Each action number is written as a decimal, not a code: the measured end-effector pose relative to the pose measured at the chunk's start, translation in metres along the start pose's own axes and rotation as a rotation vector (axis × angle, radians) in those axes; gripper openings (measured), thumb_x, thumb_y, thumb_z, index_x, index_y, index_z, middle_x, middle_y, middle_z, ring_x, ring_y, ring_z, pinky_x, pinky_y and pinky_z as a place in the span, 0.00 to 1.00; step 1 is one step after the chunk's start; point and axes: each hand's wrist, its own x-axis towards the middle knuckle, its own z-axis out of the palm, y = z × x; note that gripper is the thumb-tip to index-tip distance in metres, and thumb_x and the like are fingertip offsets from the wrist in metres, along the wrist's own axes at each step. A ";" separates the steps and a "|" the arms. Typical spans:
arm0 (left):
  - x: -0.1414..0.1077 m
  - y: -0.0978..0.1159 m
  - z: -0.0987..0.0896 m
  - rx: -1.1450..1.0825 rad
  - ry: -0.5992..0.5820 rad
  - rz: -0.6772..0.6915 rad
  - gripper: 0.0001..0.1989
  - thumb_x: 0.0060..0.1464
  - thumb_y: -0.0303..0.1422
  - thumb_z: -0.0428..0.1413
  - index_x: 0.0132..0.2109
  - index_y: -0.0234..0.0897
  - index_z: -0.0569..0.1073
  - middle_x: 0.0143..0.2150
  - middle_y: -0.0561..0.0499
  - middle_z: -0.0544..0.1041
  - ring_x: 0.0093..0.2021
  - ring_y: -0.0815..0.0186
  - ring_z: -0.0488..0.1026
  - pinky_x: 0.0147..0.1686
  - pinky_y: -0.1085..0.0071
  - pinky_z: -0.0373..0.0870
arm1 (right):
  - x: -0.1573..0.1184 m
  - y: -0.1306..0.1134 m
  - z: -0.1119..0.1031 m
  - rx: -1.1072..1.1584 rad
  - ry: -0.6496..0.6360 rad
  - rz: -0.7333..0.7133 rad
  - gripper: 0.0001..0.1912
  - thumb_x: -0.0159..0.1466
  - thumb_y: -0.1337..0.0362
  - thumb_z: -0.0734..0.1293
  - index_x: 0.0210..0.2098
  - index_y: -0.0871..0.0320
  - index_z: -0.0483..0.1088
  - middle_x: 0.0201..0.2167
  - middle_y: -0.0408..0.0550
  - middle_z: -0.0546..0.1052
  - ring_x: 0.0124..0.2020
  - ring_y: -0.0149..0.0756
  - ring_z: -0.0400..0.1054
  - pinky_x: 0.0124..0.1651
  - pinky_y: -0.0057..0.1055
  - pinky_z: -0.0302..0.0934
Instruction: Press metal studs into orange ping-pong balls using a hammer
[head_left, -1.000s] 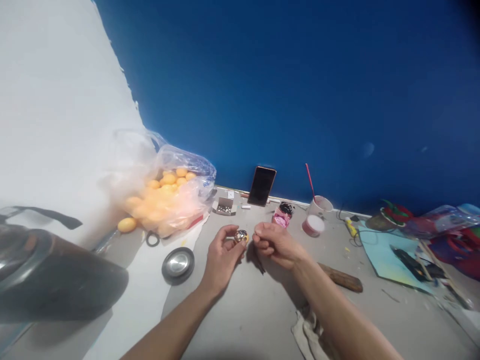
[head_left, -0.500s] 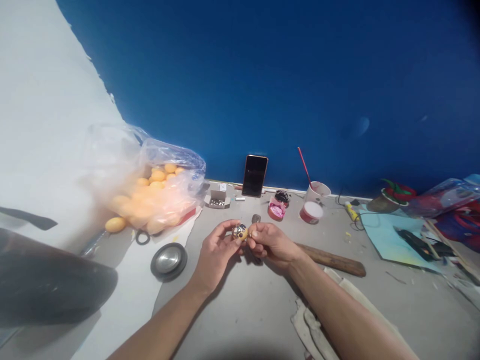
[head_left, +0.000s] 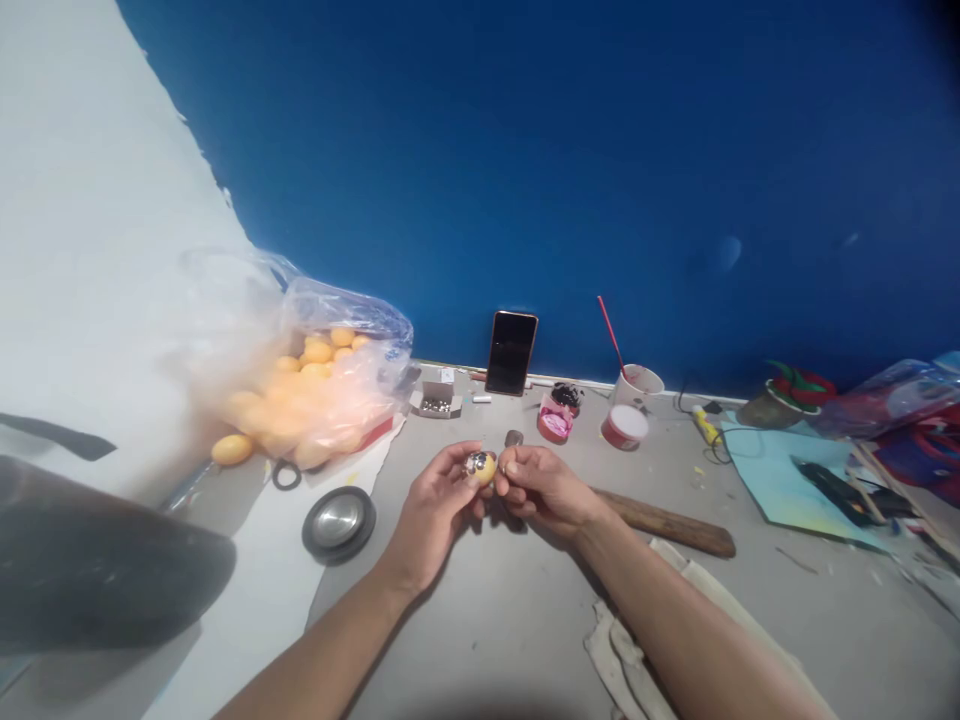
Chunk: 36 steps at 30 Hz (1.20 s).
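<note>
My left hand [head_left: 435, 505] is closed around a small yellow ball [head_left: 486, 470], its fingertips on the far side and the thumb on the near side. Shiny silver studs cover the ball's upper left part, while its right side is plain yellow. Close against that right side, my right hand [head_left: 544, 488] pinches thumb and forefinger together; whatever lies between the tips is too small to make out. Under my hands lies a hammer, its wooden handle [head_left: 667, 522] stretching right and its metal head [head_left: 513, 438] partly hidden.
A clear bag of yellow balls [head_left: 315, 400] stands at left, with a loose ball [head_left: 232, 450] beside it. Beyond my hands are a box of silver studs [head_left: 436, 402], a phone [head_left: 511, 352], a pink tub [head_left: 555, 420] and a cup [head_left: 641, 385]. A round metal lid [head_left: 337, 522] lies left.
The yellow ball has turned slightly in my left hand, showing more plain yellow on its right. Both hands stay in nearly the same place.
</note>
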 end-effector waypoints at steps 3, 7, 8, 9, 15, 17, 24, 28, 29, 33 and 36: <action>0.001 0.002 -0.002 -0.067 -0.014 -0.045 0.24 0.48 0.38 0.71 0.50 0.38 0.77 0.37 0.49 0.78 0.33 0.66 0.73 0.32 0.71 0.68 | 0.001 0.000 0.001 0.050 0.073 0.012 0.18 0.56 0.57 0.82 0.28 0.60 0.71 0.28 0.47 0.77 0.22 0.22 0.55 0.22 0.20 0.46; 0.001 0.000 -0.004 0.050 0.035 0.006 0.24 0.47 0.38 0.72 0.51 0.39 0.78 0.35 0.53 0.76 0.29 0.70 0.69 0.31 0.73 0.65 | 0.001 0.001 0.000 0.057 0.096 0.008 0.15 0.54 0.61 0.81 0.27 0.60 0.72 0.26 0.47 0.77 0.21 0.22 0.56 0.22 0.20 0.48; 0.000 0.000 -0.003 0.106 0.055 0.036 0.25 0.47 0.38 0.72 0.52 0.39 0.78 0.36 0.53 0.77 0.31 0.70 0.70 0.32 0.73 0.66 | 0.002 0.001 0.000 0.060 0.095 0.000 0.15 0.54 0.62 0.81 0.27 0.60 0.72 0.26 0.46 0.77 0.21 0.22 0.56 0.22 0.20 0.48; -0.001 -0.001 -0.003 0.162 0.077 0.070 0.26 0.47 0.37 0.71 0.54 0.39 0.78 0.38 0.52 0.78 0.34 0.68 0.72 0.34 0.72 0.68 | 0.002 0.002 0.000 0.067 0.095 -0.007 0.14 0.54 0.63 0.81 0.27 0.60 0.73 0.25 0.46 0.77 0.21 0.22 0.56 0.22 0.20 0.48; -0.004 0.001 0.000 0.385 0.083 0.138 0.24 0.50 0.36 0.67 0.54 0.36 0.77 0.41 0.48 0.80 0.37 0.64 0.75 0.37 0.71 0.72 | 0.002 0.003 0.000 0.096 0.114 -0.014 0.13 0.52 0.65 0.82 0.34 0.61 0.79 0.25 0.44 0.76 0.21 0.22 0.55 0.21 0.19 0.47; -0.004 0.001 -0.001 0.383 0.050 0.123 0.25 0.52 0.37 0.66 0.57 0.36 0.75 0.40 0.48 0.80 0.35 0.64 0.74 0.36 0.70 0.73 | 0.002 0.004 0.001 0.092 0.111 -0.022 0.13 0.53 0.65 0.82 0.35 0.61 0.80 0.26 0.45 0.76 0.22 0.22 0.56 0.21 0.18 0.46; -0.003 -0.005 -0.004 0.199 -0.016 0.071 0.20 0.54 0.38 0.66 0.52 0.37 0.75 0.38 0.49 0.79 0.34 0.65 0.74 0.32 0.71 0.72 | 0.002 0.004 0.003 0.100 0.085 -0.034 0.14 0.52 0.63 0.84 0.33 0.60 0.80 0.26 0.45 0.76 0.22 0.23 0.59 0.19 0.17 0.47; -0.005 -0.004 -0.001 0.210 0.009 0.057 0.15 0.53 0.37 0.66 0.45 0.36 0.76 0.37 0.49 0.79 0.34 0.66 0.74 0.34 0.71 0.70 | 0.002 0.006 0.002 0.086 0.109 -0.017 0.14 0.51 0.64 0.84 0.33 0.61 0.80 0.26 0.44 0.76 0.22 0.22 0.60 0.19 0.16 0.47; -0.006 -0.003 0.000 0.210 0.022 0.054 0.15 0.52 0.36 0.66 0.46 0.36 0.77 0.37 0.49 0.79 0.34 0.66 0.74 0.34 0.71 0.70 | 0.002 0.006 0.002 0.085 0.112 -0.018 0.14 0.51 0.64 0.84 0.33 0.60 0.80 0.25 0.44 0.76 0.22 0.22 0.60 0.19 0.16 0.48; -0.007 0.000 0.003 0.202 0.059 0.066 0.22 0.51 0.35 0.67 0.52 0.37 0.75 0.42 0.48 0.80 0.35 0.67 0.74 0.35 0.71 0.70 | 0.002 0.006 0.002 0.080 0.102 -0.033 0.14 0.52 0.64 0.83 0.34 0.60 0.80 0.26 0.44 0.77 0.22 0.22 0.60 0.19 0.16 0.48; -0.005 -0.003 0.000 0.204 0.036 0.070 0.18 0.53 0.36 0.66 0.48 0.36 0.76 0.40 0.49 0.79 0.33 0.69 0.72 0.32 0.73 0.67 | 0.002 0.006 0.003 0.062 0.087 -0.039 0.15 0.53 0.62 0.84 0.33 0.60 0.79 0.27 0.44 0.77 0.22 0.22 0.60 0.19 0.16 0.48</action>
